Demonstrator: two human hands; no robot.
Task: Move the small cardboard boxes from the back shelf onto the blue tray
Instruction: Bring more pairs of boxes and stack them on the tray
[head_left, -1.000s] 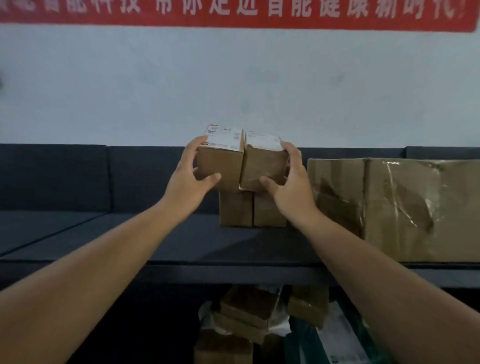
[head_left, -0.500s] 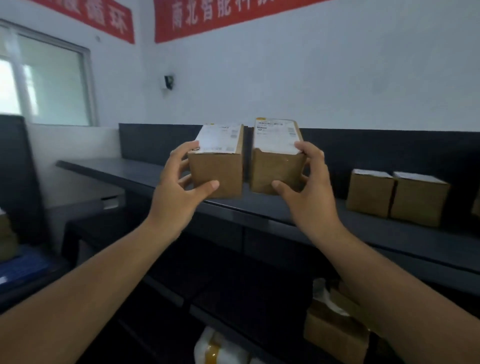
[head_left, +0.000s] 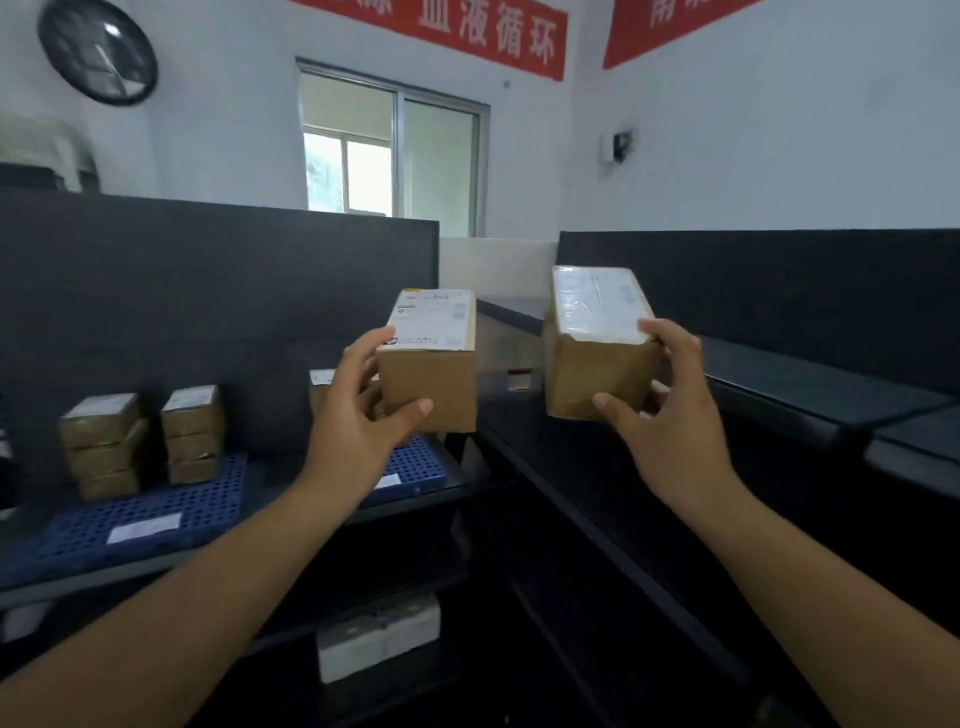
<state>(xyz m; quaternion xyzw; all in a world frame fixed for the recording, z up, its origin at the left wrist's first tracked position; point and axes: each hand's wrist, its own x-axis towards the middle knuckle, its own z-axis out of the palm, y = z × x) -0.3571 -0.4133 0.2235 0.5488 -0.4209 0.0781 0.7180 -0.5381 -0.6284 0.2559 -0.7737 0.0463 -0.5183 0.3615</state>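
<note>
Head view: two hands, each holding a small cardboard box in the air, a blue tray below to the left.

Well left of the left hand (head_left: 358, 415), two stacks of boxes (head_left: 143, 439) stand on the blue tray (head_left: 171, 512), which lies on a dark shelf; a white label lies flat on the tray in front of them. The left hand pinches the left box (head_left: 431, 371) upright, thumb on its near face and fingers on its left side, above the tray's right end. Apart from it, the right hand (head_left: 670, 415) grips the right box (head_left: 597, 348), tilted, thumb underneath on the near face and fingers around the right edge. Right of that hand runs the back shelf (head_left: 810, 384).
</note>
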